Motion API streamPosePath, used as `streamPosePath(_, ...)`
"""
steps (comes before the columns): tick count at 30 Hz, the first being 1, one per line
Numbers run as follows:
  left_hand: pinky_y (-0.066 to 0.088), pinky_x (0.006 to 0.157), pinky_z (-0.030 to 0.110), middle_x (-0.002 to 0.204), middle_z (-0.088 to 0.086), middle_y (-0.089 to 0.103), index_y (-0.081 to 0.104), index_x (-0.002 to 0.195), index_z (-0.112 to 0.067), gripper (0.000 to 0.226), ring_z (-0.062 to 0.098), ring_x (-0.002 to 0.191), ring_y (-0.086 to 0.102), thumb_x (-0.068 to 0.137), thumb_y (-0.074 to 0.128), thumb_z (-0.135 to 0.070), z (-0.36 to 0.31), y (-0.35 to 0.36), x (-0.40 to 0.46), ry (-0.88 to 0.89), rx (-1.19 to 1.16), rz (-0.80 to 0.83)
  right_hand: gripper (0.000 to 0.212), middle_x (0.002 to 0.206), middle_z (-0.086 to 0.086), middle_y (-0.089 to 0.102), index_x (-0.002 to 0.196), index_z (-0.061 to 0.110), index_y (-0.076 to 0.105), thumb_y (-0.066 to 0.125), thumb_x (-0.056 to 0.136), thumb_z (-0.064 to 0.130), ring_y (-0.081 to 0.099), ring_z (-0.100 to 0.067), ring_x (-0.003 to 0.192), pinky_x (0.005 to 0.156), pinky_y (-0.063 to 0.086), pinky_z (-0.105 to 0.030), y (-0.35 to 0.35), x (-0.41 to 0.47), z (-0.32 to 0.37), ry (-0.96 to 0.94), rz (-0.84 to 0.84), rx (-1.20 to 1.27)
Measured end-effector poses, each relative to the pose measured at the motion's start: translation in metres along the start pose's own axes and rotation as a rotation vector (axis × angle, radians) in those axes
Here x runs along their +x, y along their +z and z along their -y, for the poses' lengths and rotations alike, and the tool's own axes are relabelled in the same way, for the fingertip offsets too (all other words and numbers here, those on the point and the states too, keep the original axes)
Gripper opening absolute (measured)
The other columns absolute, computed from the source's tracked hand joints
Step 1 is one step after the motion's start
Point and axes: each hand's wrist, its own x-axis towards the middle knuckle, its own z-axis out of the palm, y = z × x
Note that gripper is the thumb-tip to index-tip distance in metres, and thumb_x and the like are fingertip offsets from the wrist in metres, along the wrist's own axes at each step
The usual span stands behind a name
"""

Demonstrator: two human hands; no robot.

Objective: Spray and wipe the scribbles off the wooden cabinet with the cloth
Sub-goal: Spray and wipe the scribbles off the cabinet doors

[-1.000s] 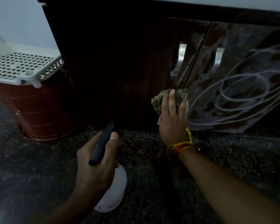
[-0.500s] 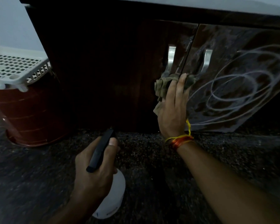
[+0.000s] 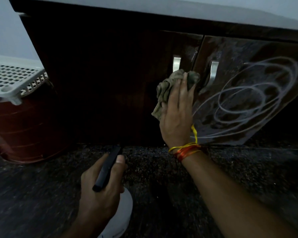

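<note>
Pressing the cloth point(image 3: 163, 90) flat against the wooden cabinet point(image 3: 110, 83) with straight right hand point(image 3: 177, 115) fingers point(image 3: 183, 86), scribbles point(image 3: 244, 102) looping just right of them. Gripping the spray bottle point(image 3: 117, 219) in clenched left hand point(image 3: 100, 191) fingers, below.

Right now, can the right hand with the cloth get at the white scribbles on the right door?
Probably yes. The right hand presses the cloth beside the scribbles, and nothing but a door handle stands near that path.
</note>
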Motion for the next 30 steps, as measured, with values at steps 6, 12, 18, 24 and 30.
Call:
streamPosePath(6, 0.047, 0.047, 0.020, 0.086, -0.007, 0.071, 0.066, 0.101, -0.011, 0.103, 0.011, 0.048, 0.059, 0.054, 0.045, -0.100, 0.001, 0.001, -0.001, -0.017, 0.008, 0.005, 0.057, 0.154, -0.027, 0.023, 0.147, -0.004, 0.023, 0.042, 0.097, 0.015, 0.013, -0.052, 0.142, 0.120, 0.013, -0.053, -0.017, 0.039, 0.008, -0.081, -0.066, -0.015)
streamPosePath(12, 0.045, 0.047, 0.018, 0.075, -0.001, 0.068, 0.067, 0.096, -0.012, 0.102, 0.012, 0.047, 0.058, 0.053, 0.043, -0.101, -0.002, 0.007, 0.005, -0.001, 0.011, -0.016, 0.059, 0.157, -0.023, 0.019, 0.149, 0.000, 0.017, 0.042, 0.099, 0.019, 0.015, -0.047, 0.144, 0.120, 0.016, -0.050, -0.012, 0.024, 0.007, -0.051, -0.032, -0.086)
streamPosePath(18, 0.046, 0.048, 0.016, 0.070, 0.018, 0.060, 0.068, 0.092, -0.014, 0.097, 0.017, 0.044, 0.054, 0.054, 0.047, -0.100, -0.007, 0.011, 0.007, 0.031, -0.039, -0.039, 0.061, 0.157, -0.025, 0.016, 0.149, -0.003, 0.017, 0.040, 0.097, 0.020, 0.012, -0.051, 0.143, 0.117, 0.019, -0.057, -0.019, 0.033, 0.012, -0.028, 0.007, -0.106)
streamPosePath(24, 0.045, 0.050, 0.013, 0.066, 0.003, 0.067, 0.065, 0.106, 0.002, 0.118, 0.013, 0.050, 0.059, 0.053, 0.044, -0.101, -0.012, 0.009, 0.009, 0.055, -0.053, 0.000, 0.063, 0.159, -0.020, 0.013, 0.150, 0.001, 0.020, 0.040, 0.096, 0.025, 0.008, -0.048, 0.145, 0.119, 0.013, -0.053, -0.029, 0.059, 0.020, -0.031, -0.003, -0.186)
streamPosePath(30, 0.046, 0.048, 0.014, 0.060, 0.010, 0.062, 0.066, 0.095, 0.000, 0.111, 0.015, 0.047, 0.059, 0.054, 0.044, -0.101, -0.023, 0.012, 0.012, 0.091, -0.067, -0.023, 0.061, 0.158, -0.023, 0.017, 0.148, -0.002, 0.022, 0.040, 0.096, 0.023, 0.011, -0.051, 0.143, 0.116, 0.019, -0.057, -0.025, 0.040, 0.017, -0.012, 0.040, -0.166)
